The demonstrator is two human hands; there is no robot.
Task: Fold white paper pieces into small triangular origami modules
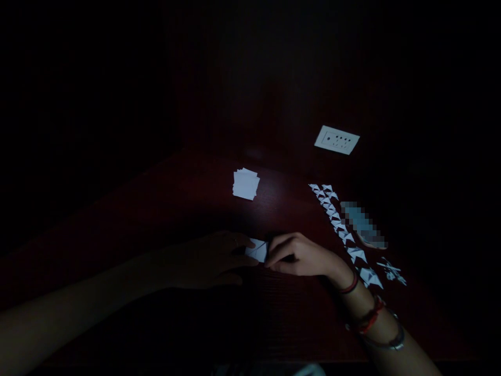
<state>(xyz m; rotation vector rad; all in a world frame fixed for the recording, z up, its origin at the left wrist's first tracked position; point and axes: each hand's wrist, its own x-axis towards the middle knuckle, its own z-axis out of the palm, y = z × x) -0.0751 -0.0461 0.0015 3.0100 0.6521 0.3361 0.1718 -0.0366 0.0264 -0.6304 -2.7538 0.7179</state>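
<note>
Your red tabletop meets a dark wall; left grip spread over paper, right grip I can't tell.

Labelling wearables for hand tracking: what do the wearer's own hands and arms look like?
Left hand: no glove or sleeve visible; a faint finger glint, maybe a ring, too dark to tell. Right hand: no glove or sleeve either; thin dark-red wristband, then red-orange bracelet, then dark bracelet with a silvery piece.

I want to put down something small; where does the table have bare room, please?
Bare table shows between the paper stack and the row of folded papers, beyond the right hand. Crowded: the right side, with that row, a pixelated object and white scraps.
</note>
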